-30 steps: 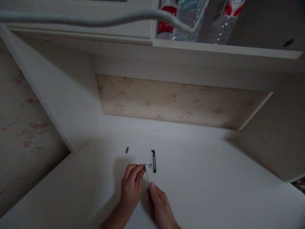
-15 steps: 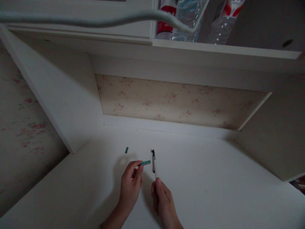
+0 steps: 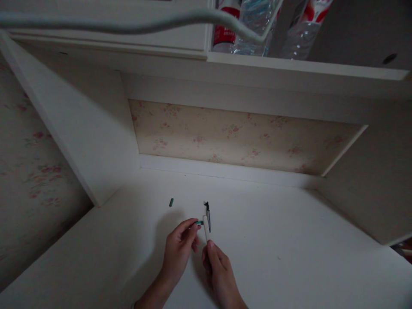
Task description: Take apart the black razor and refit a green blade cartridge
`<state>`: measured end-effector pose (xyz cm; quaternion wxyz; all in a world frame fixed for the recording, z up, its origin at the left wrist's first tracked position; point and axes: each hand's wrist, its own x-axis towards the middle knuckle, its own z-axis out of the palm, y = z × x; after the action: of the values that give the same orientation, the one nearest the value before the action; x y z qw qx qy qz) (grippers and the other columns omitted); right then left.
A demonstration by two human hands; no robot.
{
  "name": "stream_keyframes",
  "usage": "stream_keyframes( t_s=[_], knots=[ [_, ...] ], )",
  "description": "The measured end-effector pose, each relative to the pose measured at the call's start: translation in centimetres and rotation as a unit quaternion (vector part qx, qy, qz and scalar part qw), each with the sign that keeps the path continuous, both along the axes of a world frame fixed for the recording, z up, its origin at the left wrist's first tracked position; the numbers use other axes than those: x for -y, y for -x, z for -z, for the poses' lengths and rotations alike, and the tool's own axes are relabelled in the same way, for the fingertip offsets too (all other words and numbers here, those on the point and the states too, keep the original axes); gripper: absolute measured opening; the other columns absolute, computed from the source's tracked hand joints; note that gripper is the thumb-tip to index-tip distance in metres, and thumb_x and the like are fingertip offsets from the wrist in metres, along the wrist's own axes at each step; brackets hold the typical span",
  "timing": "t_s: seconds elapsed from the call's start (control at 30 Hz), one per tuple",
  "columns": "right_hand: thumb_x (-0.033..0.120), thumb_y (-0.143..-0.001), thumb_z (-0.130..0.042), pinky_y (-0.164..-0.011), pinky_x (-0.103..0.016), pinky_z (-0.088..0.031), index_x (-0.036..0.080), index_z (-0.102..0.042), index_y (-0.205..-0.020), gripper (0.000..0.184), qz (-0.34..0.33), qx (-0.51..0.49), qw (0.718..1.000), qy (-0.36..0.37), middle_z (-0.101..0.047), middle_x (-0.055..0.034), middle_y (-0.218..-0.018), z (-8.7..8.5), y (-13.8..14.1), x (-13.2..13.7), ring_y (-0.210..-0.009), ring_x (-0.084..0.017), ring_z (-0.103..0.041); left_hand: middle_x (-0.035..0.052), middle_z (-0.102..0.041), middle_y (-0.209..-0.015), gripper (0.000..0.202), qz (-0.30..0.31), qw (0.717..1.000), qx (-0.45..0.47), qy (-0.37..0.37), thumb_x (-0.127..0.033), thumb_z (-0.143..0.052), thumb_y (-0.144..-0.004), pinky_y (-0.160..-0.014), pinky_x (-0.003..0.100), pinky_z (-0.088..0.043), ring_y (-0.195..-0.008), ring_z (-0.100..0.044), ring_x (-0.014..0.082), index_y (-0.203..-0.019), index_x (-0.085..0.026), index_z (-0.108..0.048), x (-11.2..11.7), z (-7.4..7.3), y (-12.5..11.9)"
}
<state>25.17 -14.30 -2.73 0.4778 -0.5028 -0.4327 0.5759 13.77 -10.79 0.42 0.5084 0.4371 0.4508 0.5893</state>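
My left hand pinches a small green-and-black strip between thumb and fingertips. The far end of the strip meets or passes behind a slim white stick; I cannot tell which. My right hand is closed around the lower part of that stick, its tip pointing away from me. Just beyond and beside the stick, a thin dark piece with a black head lies on the white desk. A second green-and-black strip rests on the desk to the left.
Side panels close in the desk at left and right, with flowered wallpaper behind it. Overhead, a shelf holds plastic bottles. A pale cable or tube crosses the top of the view.
The left hand has brought its strip slightly rightward against the white stick. The stick's tip has tilted left, and the right hand has shifted a little left and up.
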Motion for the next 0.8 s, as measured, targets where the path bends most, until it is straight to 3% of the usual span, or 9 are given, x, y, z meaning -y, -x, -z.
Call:
stream_keyframes(
  t_s=[0.13,0.4,0.8],
  knots=[
    [0.066,-0.085,-0.041,-0.041,-0.023,-0.016,0.019,-0.046,-0.067,0.051,-0.005,-0.004,1.0,0.0,-0.03,0.0061,-0.055,0.14,-0.05,-0.05,-0.046,-0.009,-0.023,0.0055,-0.068,-0.076,0.032,0.012,0.999,0.045,0.013,-0.04,-0.069,-0.075,-0.046,0.02,-0.043,-0.049,-0.051,0.0085,-0.093,-0.013,-0.068,-0.12,-0.39,-0.04],
    [0.066,-0.085,-0.041,-0.041,-0.024,-0.014,0.019,-0.045,-0.065,0.051,-0.004,-0.013,1.0,-0.005,-0.03,0.0058,-0.055,0.28,0.05,-0.2,-0.047,-0.009,-0.022,0.006,-0.068,-0.079,0.022,0.047,0.983,0.169,0.046,-0.027,-0.072,-0.074,-0.051,0.021,-0.042,-0.057,-0.053,0.0097,-0.091,-0.013,-0.068,-0.3,0.25,0.35],
    [0.066,-0.086,-0.04,-0.041,-0.025,-0.012,0.019,-0.044,-0.065,0.052,-0.003,0.001,1.0,0.006,-0.028,0.0064,-0.054,-0.08,-0.01,-0.07,-0.046,-0.008,-0.02,0.0054,-0.067,-0.078,0.021,0.047,0.989,0.142,0.022,-0.027,-0.072,-0.074,-0.052,0.022,-0.04,-0.056,-0.051,0.0094,-0.088,-0.013,-0.065,-0.42,0.13,0.62]
  ],
)
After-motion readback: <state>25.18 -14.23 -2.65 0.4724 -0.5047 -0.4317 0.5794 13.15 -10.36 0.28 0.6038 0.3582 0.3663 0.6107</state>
